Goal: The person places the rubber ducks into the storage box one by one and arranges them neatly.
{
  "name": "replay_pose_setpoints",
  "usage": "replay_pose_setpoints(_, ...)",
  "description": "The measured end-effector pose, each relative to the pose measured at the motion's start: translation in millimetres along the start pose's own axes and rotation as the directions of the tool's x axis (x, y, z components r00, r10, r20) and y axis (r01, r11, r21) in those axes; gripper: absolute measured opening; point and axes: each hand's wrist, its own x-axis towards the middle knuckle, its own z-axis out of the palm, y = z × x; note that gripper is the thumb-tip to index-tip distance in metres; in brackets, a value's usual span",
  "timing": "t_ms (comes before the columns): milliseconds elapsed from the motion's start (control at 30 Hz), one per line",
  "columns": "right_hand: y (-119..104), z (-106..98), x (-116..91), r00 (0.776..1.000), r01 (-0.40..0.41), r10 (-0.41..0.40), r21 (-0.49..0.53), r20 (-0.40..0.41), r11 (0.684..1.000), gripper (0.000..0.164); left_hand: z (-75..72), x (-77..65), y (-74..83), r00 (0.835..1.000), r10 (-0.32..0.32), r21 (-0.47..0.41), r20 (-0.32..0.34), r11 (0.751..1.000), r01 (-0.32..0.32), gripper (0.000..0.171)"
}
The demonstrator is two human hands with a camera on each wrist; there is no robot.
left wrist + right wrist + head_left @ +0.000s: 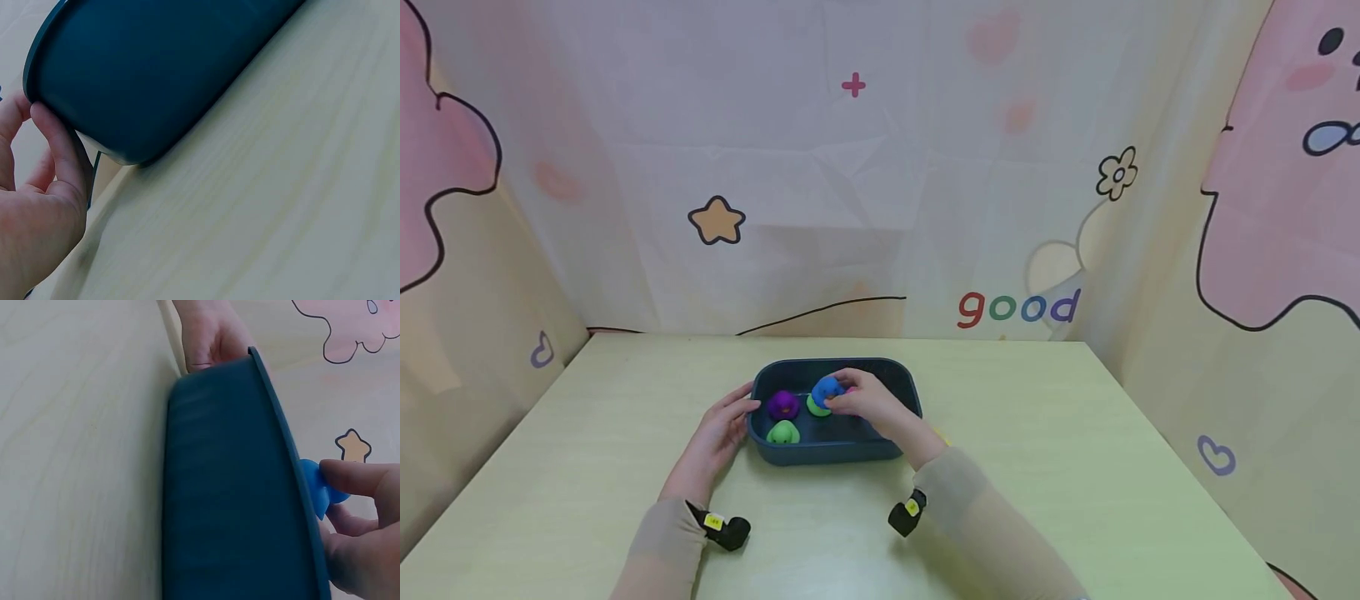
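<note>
A dark blue rectangular bin stands on the table. My left hand grips its left end at the rim, as the left wrist view also shows with the fingers against the wall. Over the bin, my right hand pinches a small blue rubber duck between thumb and fingers. The right wrist view has this blue duck just past the rim. Inside lie a purple duck, a green duck and a yellow-green toy, partly hidden under the blue one. A bit of pink shows behind the right hand.
The pale wooden table spreads around the bin. A printed cloth hangs behind and at both sides. Something yellow peeks out behind the right forearm, mostly hidden. Each wrist wears a small black camera.
</note>
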Motion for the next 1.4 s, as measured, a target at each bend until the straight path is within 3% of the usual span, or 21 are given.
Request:
replay_pose_setpoints(267,9,12,5,0.999,-0.041,0.041,-0.001,0.015,0.999,0.039,-0.7,1.8,-0.9,1.0,-0.011,-0.004,-0.005,1.0,0.011,0.059)
replay_pose_setpoints(467,9,14,5,0.997,-0.071,0.076,-0.131,0.034,0.989,0.038,-0.7,2.5,-1.3,1.0,-0.016,-0.019,-0.013,1.0,0.016,0.054)
replay_pose_setpoints(700,11,20,10,0.993,-0.103,0.112,-0.252,0.021,0.962,0.036,-1.9,1.1,-0.3,1.0,-0.009,-0.007,-0.008,1.0,0.009,0.06)
replay_pose_setpoints(967,15,27,12,0.995,-0.089,0.095,-0.371,-0.002,0.924,0.033,-1.0,1.1,-0.1,1.0,-0.017,-0.018,-0.009,1.0,0.017,0.058)
replay_pose_setpoints(1400,15,26,11,0.994,-0.096,0.106,-0.408,0.004,0.908,0.028,0.0,0.9,0.5,1.0,-0.009,-0.011,-0.006,1.0,0.008,0.056)
